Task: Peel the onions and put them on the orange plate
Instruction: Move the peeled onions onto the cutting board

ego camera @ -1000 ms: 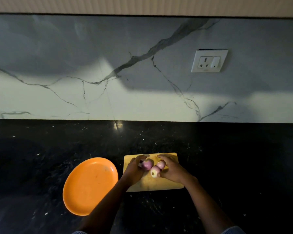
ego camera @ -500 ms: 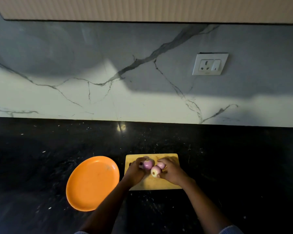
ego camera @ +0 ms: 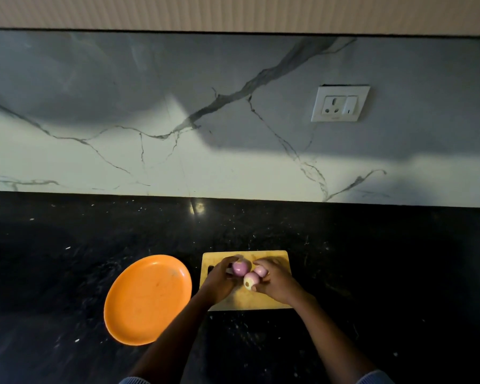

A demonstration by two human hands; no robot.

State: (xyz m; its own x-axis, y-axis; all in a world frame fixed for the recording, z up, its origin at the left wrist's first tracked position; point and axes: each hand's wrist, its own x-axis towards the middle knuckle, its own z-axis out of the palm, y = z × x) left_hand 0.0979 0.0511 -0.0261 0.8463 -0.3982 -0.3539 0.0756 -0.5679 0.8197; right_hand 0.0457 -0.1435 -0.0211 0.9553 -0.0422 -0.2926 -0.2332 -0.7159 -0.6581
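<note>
Onions, three of them, sit bunched between two hands on the wooden chopping board [ego camera: 245, 297]

Around them, largest first: the veined marble backsplash [ego camera: 150, 139], the black speckled counter [ego camera: 385, 273] (dim, little detail), the orange plate [ego camera: 147, 299] just left of the board with nothing on it, and a white wall socket [ego camera: 340, 103] up right. The left hand [ego camera: 219, 284] curls round the far-left onion [ego camera: 240, 268]; the right hand [ego camera: 277, 284] curls its fingers round the small onion [ego camera: 260, 271] and the pale near onion [ego camera: 251, 280], hiding their right sides. Whether any onion is lifted off the board cannot be told. Against half a second ago, hands and onions keep the same grouping; only the framing has shifted slightly
</note>
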